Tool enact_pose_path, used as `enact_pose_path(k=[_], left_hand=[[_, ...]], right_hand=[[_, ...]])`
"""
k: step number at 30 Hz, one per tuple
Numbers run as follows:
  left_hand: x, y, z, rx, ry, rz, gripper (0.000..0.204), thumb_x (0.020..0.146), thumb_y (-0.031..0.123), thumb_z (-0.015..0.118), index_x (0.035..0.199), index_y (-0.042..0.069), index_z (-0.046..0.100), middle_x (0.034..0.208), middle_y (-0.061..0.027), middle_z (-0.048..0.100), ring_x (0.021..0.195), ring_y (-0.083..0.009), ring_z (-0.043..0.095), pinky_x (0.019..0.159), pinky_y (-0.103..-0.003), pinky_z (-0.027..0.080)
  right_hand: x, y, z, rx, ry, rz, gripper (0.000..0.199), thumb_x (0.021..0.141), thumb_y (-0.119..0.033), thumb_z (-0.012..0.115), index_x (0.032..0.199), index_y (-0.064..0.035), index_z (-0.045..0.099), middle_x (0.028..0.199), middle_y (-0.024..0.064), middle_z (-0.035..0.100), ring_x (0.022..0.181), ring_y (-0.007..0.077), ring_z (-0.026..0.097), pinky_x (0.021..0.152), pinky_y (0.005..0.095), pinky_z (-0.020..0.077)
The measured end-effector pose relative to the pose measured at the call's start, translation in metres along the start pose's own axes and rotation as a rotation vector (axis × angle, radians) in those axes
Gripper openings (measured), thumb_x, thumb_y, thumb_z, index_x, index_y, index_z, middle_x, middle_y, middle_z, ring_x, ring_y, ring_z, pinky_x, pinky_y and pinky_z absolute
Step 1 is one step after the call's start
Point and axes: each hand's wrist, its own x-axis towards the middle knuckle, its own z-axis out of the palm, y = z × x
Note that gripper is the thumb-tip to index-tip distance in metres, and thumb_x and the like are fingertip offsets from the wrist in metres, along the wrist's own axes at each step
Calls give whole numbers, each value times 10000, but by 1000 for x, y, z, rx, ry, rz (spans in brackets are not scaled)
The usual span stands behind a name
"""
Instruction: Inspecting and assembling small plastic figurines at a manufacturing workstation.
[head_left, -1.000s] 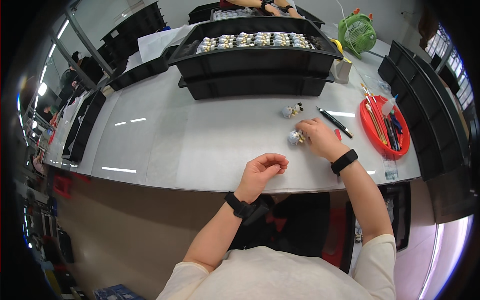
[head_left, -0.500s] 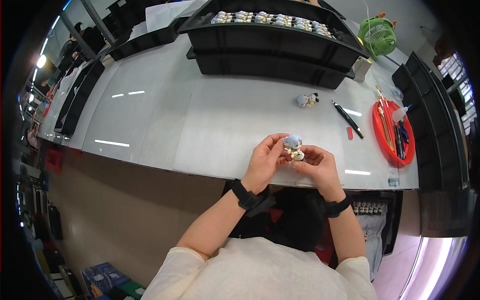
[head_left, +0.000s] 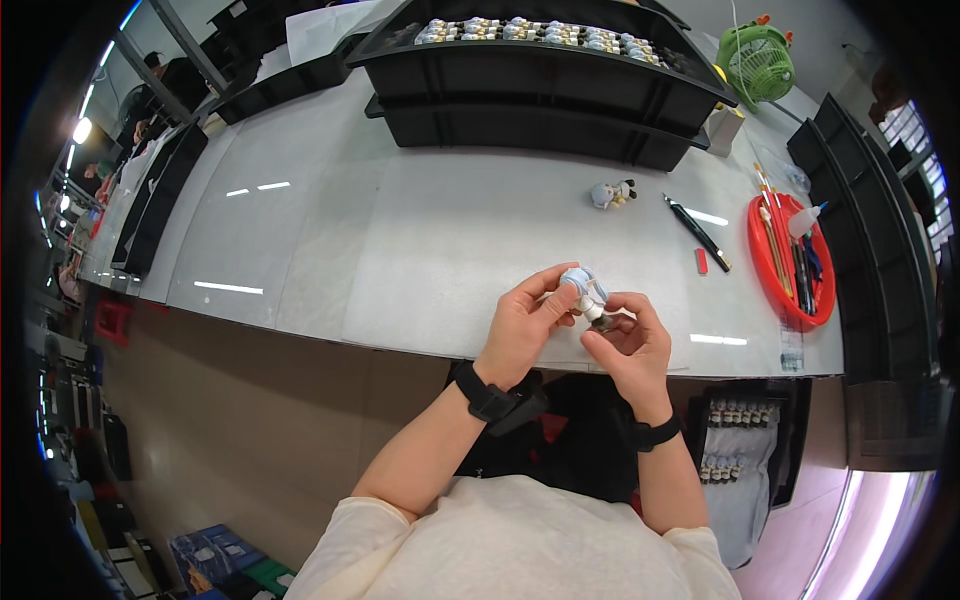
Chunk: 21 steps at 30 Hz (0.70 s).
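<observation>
A small figurine with pale blue hair and a white body is tilted above the near edge of the white table. My left hand grips it by the head between thumb and fingers. The curled fingers of my right hand are at its dark base, with the thumb a little apart below; the exact contact there is partly hidden. Farther back, a second figurine lies on its side. To its right are a black pen-like tool and a small red piece.
Stacked black bins stand at the back, the top one holding rows of figurines. On the right are a red tray of brushes and a bottle, a green fan and black crates. More figurines lie in a bin below the table edge.
The figurine has been turned, its face now away from view and its base toward my right hand. My right thumb has moved off its front.
</observation>
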Motion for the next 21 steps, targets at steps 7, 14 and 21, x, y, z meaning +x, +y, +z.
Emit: enact_pose_path(k=[7,14,21], left_hand=[[0,1,1,-213,-45,-4,323,899,85,450,1213,14,445,1065,-69,549,953,-133,524,802,-272,442],[0,1,0,-218,-60,-19,330,897,63,432,1223,10,432,1138,-101,534,1024,-173,524,894,-325,435],[1,5,2,-326,-8,-99,332,886,69,474,1211,5,453,1072,-66,553,933,-123,540,797,-262,467]], right_hand=[[2,-6,-11,168,-91,123,346,762,16,619,1079,24,482,1031,108,548,849,158,585,690,244,492],[0,1,-8,63,-9,-21,435,689,36,684,1078,-2,491,1045,82,536,953,140,530,776,247,469],[1,1,-9,54,-8,-6,442,686,31,691,1079,-5,492,1047,81,530,944,140,529,764,241,471]])
